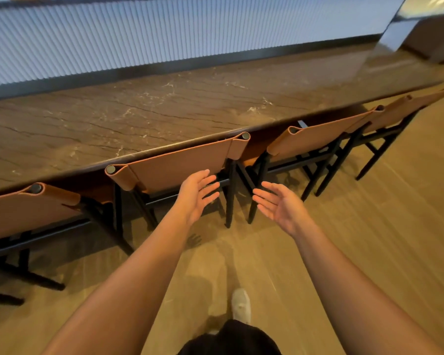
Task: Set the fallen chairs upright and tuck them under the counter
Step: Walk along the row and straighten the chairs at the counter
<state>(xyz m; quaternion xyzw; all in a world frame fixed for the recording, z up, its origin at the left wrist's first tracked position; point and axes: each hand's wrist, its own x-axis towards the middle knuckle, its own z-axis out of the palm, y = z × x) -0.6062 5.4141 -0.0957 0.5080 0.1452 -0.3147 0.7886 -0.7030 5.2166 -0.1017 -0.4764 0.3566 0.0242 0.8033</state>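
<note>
Several chairs with tan leather backs and black frames stand upright in a row, tucked against the long brown stone counter. The chair straight ahead has its back just below the counter edge. Another chair stands to its right, and one more to its left. My left hand hovers with straight fingers just in front of the middle chair's back, apart from it. My right hand is held out with relaxed fingers, over the gap between the two chairs. Neither hand holds anything.
A ribbed white wall panel runs behind the counter. A further chair stands at the far right. Wooden floor stretches behind the chairs. My shoe is on the floor below my arms.
</note>
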